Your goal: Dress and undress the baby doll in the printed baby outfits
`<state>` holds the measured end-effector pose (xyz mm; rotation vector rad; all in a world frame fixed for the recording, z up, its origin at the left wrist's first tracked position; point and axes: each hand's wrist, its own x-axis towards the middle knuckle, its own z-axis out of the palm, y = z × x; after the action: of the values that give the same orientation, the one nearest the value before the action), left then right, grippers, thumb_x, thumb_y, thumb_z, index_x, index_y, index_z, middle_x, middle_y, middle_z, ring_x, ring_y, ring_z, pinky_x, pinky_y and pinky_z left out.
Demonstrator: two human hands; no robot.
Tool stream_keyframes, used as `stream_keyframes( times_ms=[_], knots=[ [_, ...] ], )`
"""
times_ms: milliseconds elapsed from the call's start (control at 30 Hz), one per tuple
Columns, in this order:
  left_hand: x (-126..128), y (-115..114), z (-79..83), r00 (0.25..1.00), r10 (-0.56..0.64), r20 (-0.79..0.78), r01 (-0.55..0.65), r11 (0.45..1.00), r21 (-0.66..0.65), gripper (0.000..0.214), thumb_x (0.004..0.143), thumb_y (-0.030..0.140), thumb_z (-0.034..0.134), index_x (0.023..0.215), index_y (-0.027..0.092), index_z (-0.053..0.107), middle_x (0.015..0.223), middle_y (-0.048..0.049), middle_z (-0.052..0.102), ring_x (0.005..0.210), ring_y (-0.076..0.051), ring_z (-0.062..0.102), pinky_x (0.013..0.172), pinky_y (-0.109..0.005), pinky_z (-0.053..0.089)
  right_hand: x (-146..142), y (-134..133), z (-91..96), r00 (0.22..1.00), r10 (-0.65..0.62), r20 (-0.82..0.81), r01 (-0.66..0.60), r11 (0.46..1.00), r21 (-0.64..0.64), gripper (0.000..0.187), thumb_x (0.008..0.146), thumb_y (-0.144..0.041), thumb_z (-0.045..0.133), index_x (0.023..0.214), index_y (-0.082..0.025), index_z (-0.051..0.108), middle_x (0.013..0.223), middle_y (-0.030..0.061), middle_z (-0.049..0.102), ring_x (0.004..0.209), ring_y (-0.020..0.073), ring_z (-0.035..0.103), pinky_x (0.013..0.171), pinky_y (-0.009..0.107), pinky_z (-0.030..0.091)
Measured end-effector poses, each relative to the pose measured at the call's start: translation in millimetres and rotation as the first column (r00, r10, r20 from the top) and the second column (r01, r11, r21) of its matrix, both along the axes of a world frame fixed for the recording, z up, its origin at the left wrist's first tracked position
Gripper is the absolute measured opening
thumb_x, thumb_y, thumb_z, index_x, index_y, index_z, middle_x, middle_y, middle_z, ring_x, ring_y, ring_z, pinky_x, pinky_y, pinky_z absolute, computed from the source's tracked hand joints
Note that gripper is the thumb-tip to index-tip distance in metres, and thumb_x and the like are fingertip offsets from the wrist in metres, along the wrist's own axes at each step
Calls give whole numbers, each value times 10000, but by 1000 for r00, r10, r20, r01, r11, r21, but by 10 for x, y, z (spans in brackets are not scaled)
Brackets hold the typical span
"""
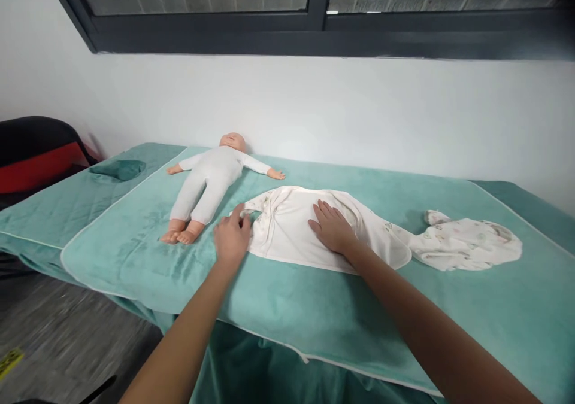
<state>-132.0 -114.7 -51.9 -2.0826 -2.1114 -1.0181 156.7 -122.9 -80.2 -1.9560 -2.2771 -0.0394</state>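
Note:
A white baby garment (291, 230) with small coloured prints lies spread out in front of me. At its left end, my left hand (231, 236) has curled fingers, with a sleeve-like corner of the cloth between the fingertips. My right hand (332, 227) rests flat on the middle of the garment, fingers stretched out. On the right, a bunched white printed piece of baby clothing (469, 245) meets the garment's narrow end; whether they are joined I cannot tell. Further back on the left, a baby doll (213, 176) in a white suit lies on its back with arms spread.
A green padded cover (148, 260) with pale piping lies over the massage bed, which has a face hole (117, 169) at its left end. A black and red chair (40, 155) stands at the far left. Behind the bed are a white wall (359, 111) and a dark window frame (215, 33).

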Motion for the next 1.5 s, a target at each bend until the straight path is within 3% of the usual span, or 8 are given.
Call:
stream_keyframes(
  times_ms=[233, 433, 533, 667, 1033, 1233, 1400, 1500],
  knots=[
    [111, 61, -46, 990, -99, -101, 93, 994, -60, 593, 955, 304, 417, 1521, 153, 331, 1519, -194, 451, 1440, -347, 356, 1050, -579, 399, -252, 258, 60, 999, -50, -8, 50, 998, -50, 701, 1006, -498, 293, 1519, -23, 336, 1617, 227, 246, 1513, 318, 198, 1194, 457, 214],
    [39, 58, -100, 1000, -20, 21, 18, 998, 68, 580, 897, 160, 444, 1476, 174, 409, 1608, -187, 282, 1468, -337, 321, 1095, -537, 392, -713, 475, 48, 998, 54, -27, -54, 999, -4, 599, 1025, -381, 260, 1494, -28, 381, 1587, 203, 339, 1483, 278, 286, 1198, 418, 209],
    [20, -3, -119, 996, -7, 89, -17, 963, 269, 447, 892, 107, 416, 1312, 156, 558, 1523, -175, 412, 1418, -278, 402, 1105, -451, 395, -848, 496, 50, 998, 36, -43, -34, 999, 25, 620, 1031, -364, 217, 1483, 36, 363, 1570, 250, 342, 1472, 313, 301, 1185, 440, 233],
    [23, -79, -148, 967, -254, -28, 250, 918, 309, 316, 906, 118, 419, 1123, 197, 635, 1111, -87, 707, 1113, -221, 625, 999, -392, 441, -980, 353, 58, 996, 71, -52, -68, 996, 49, 634, 1033, -379, 240, 1496, 43, 335, 1579, 254, 320, 1489, 317, 263, 1189, 444, 235],
    [12, -105, -191, 944, -330, -27, 318, 881, 352, 249, 897, 133, 405, 947, 196, 641, 919, -74, 707, 916, -215, 629, 867, -353, 481, -863, -510, 246, 852, 466, -238, -486, 874, -28, 587, 1031, -455, 289, 1504, -126, 399, 1598, 123, 352, 1485, 221, 302, 1193, 399, 281],
    [22, -99, -174, 949, -317, -4, 299, 891, 342, 230, 887, 134, 415, 901, 204, 633, 881, -62, 695, 883, -215, 626, 847, -339, 491, -2, -536, 116, 986, 45, -160, -56, 996, -68, 627, 1014, -483, 294, 1507, -107, 390, 1615, 154, 297, 1513, 292, 222, 1204, 514, 215],
    [25, -97, -168, 943, -332, -1, 313, 888, 338, 220, 880, 124, 432, 863, 206, 634, 860, -53, 691, 875, -203, 628, 834, -320, 489, 469, -473, 172, 956, -63, -288, 50, 997, -54, 573, 957, -488, 435, 1429, -168, 498, 1520, 125, 476, 1408, 273, 429, 1148, 419, 344],
    [23, -88, -186, 943, -333, -14, 317, 883, 347, 221, 875, 114, 440, 845, 206, 638, 855, -50, 692, 871, -197, 630, 820, -309, 488, 696, -398, 332, 890, -231, -392, 281, 957, 74, 523, 951, -475, 426, 1384, -204, 534, 1455, 101, 548, 1318, 259, 515, 1086, 391, 395]
  ],
)
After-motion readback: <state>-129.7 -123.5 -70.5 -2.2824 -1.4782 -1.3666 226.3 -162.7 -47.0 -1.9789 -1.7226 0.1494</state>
